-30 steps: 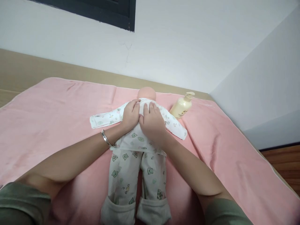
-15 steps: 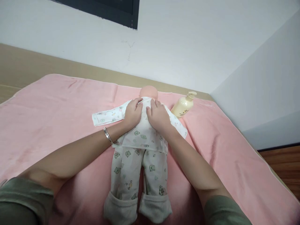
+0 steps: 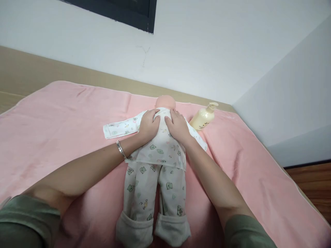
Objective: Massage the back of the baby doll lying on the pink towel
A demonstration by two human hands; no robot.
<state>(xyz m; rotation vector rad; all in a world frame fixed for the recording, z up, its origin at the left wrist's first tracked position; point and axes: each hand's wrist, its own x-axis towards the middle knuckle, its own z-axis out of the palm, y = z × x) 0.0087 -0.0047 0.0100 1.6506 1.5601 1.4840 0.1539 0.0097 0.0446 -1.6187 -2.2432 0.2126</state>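
Observation:
A baby doll (image 3: 165,102) lies face down on a pink towel (image 3: 59,124), dressed in a white top and trousers (image 3: 155,179) printed with small green bears. My left hand (image 3: 149,124) lies flat on the doll's left shoulder, fingers spread and pointing toward the head. My right hand (image 3: 178,126) rests flat on the right shoulder the same way. A silver bangle (image 3: 120,150) circles my left wrist. Both hands press on the cloth and grip nothing.
A cream pump bottle (image 3: 204,117) lies on the towel just right of the doll's head. Behind the towel are a tan headboard edge (image 3: 51,70) and a white wall; wooden floor (image 3: 310,179) shows at the right.
Both hands slid up the doll's back from the middle to the shoulders and moved slightly apart. The view shifted a little downward.

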